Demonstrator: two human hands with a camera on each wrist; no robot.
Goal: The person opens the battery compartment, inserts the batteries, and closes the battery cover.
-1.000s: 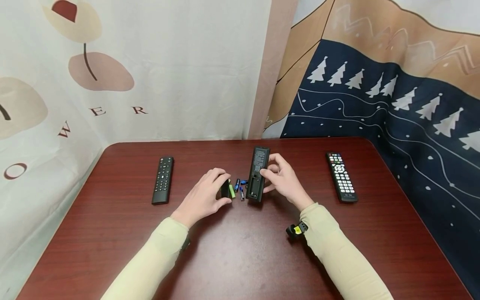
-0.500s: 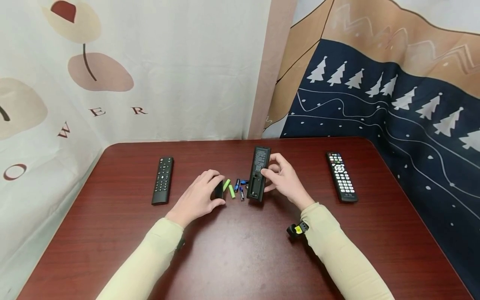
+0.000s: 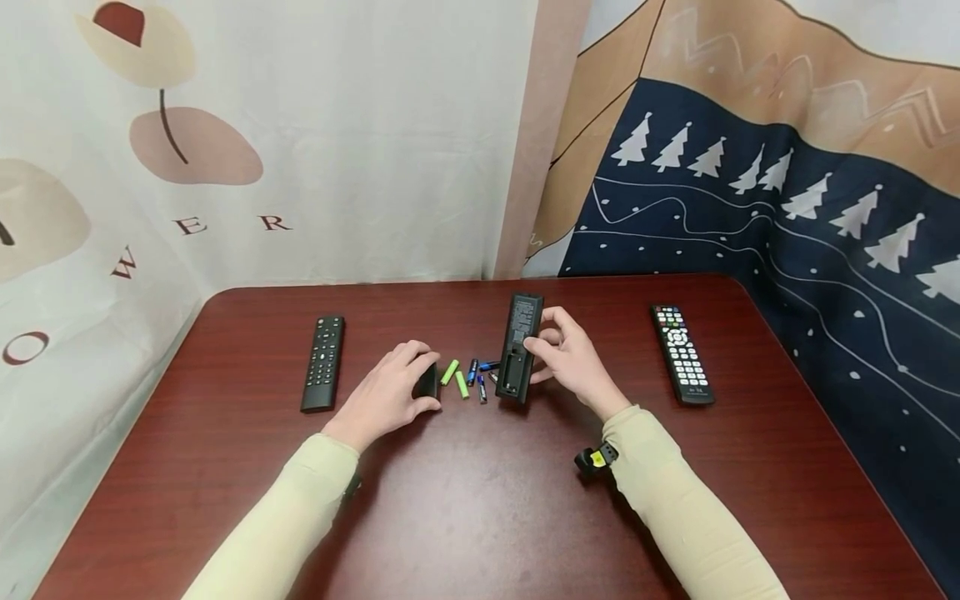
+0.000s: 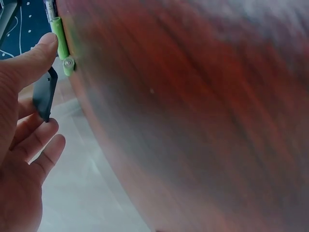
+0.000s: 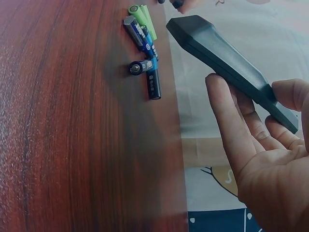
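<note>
- Two hands are seen, each with one thing held.
- By the left hand (image 3: 386, 396), one thin black piece (image 3: 427, 382) is pinched between the thumb and the curled fingers.
- By the right hand (image 3: 573, 367), one black remote (image 3: 519, 346) is gripped near the middle of the table, its labelled back shown to the head camera; the thumb is laid on that back, just above one open compartment (image 3: 515, 372).
- Between the black piece and the gripped remote, two green batteries (image 3: 455, 379) are found lying on the table.
- Just right of these, at least three blue batteries (image 3: 473, 372) are counted; the exact number cannot be told, as some are overlapped.
- Two more remotes are laid face up, well apart: one (image 3: 323, 363) to the left of the left hand, one with white buttons (image 3: 682, 356) to the right of the right hand.
- All are set about one reddish-brown table (image 3: 480, 517).
- Behind it, two cloths are hung: one pale (image 3: 390, 167), one with white trees (image 3: 825, 258).
</note>
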